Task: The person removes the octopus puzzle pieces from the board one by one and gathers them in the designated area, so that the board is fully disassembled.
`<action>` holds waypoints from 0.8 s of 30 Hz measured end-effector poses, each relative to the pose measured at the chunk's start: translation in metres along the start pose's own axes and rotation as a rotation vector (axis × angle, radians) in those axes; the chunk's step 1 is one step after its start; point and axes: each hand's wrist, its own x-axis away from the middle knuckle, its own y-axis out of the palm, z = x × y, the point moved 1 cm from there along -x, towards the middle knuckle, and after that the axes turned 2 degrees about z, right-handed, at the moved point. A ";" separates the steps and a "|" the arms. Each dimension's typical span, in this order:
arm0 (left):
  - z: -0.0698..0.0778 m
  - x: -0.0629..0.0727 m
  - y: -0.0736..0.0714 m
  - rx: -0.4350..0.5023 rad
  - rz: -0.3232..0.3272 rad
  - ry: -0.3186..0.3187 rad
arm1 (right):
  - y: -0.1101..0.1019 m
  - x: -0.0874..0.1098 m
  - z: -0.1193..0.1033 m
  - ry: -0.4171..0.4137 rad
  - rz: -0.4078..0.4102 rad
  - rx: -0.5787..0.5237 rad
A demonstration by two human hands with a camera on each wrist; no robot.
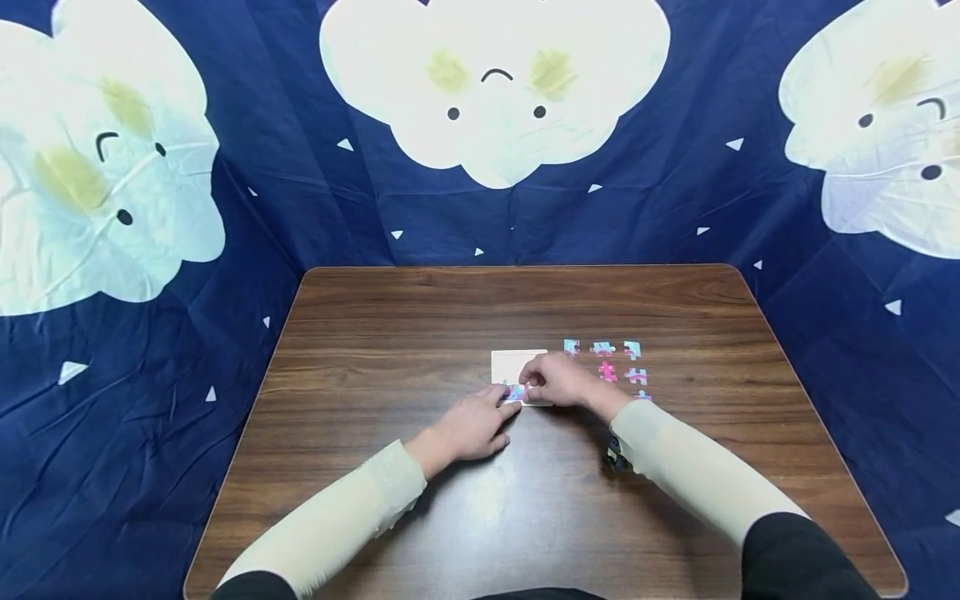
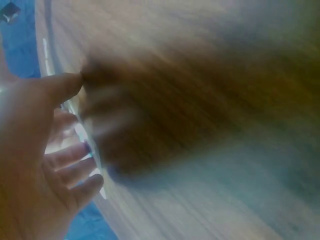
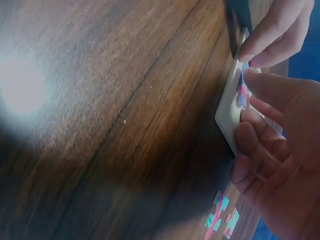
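A white puzzle tray (image 1: 517,363) lies on the table, with joined pink and blue jigsaw pieces (image 1: 515,392) along its near edge. My left hand (image 1: 471,425) rests at the tray's near left corner, its extended fingertips on the pieces and rim. From the right, my right hand (image 1: 561,379) reaches over the tray with bent fingers. Its thumb and index finger pinch a jigsaw piece (image 3: 242,92) low over the tray in the right wrist view; the fingers partly hide it. The left wrist view shows the left hand (image 2: 50,145) at the tray's edge.
Several loose jigsaw pieces lie right of the tray, among them a pink one (image 1: 607,372) and a blue corner-like one (image 1: 632,349). The right forearm passes close to the nearest piece (image 1: 643,396). A dark blue cloth (image 1: 517,225) with clouds stands behind the wooden table (image 1: 390,333).
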 end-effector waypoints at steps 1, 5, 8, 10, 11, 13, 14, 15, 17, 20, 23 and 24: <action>0.000 0.000 -0.001 0.003 -0.005 0.001 | 0.001 0.000 0.000 -0.003 0.000 0.009; 0.000 0.000 -0.004 0.013 -0.018 0.006 | 0.003 -0.001 0.001 -0.005 0.007 0.014; -0.001 0.000 -0.003 0.011 -0.018 0.008 | 0.003 -0.001 0.000 -0.010 0.018 0.008; -0.002 0.001 -0.003 0.007 -0.014 0.011 | 0.003 -0.002 -0.002 -0.006 0.022 0.005; -0.002 0.001 -0.002 0.004 -0.013 0.011 | 0.003 -0.002 -0.002 -0.004 0.021 0.010; -0.003 0.002 -0.002 0.005 -0.002 0.009 | 0.003 -0.003 -0.004 0.008 0.017 0.023; -0.003 0.002 -0.002 0.005 0.001 0.009 | 0.003 -0.003 -0.005 0.011 0.015 0.030; -0.004 0.002 -0.002 0.005 0.002 0.008 | 0.004 -0.003 -0.006 0.016 0.012 0.035; -0.004 0.002 -0.002 0.004 0.012 0.008 | 0.004 -0.004 -0.008 0.025 0.009 0.046; -0.005 0.004 -0.001 -0.003 0.024 0.019 | 0.005 -0.004 -0.008 0.036 0.004 0.043; -0.005 0.005 0.001 -0.020 0.025 0.026 | 0.005 -0.004 -0.008 0.046 -0.004 0.030; -0.005 0.005 0.001 -0.027 0.020 0.026 | 0.005 -0.004 -0.008 0.044 -0.004 0.021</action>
